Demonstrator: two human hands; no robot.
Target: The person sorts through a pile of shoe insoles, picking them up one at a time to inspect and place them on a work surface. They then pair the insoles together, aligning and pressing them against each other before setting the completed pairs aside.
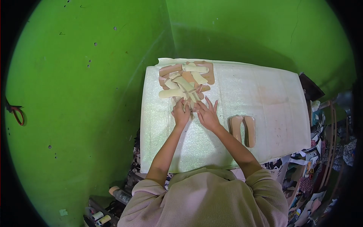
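Head camera looks steeply down, fairly high above the table (264, 94).

Pile of cut pieces (185, 84) lying at the table (264, 94)'s far left, stacked pair (243, 129) sitting nearer right, scissors (16, 113) hanging on the left wall.

A person is wearing a beige ribbed-knit top, its sleeves bunching in loose folds above the elbows, leaving both forearms bare.

Bright, even light; fisheye-dark corners.
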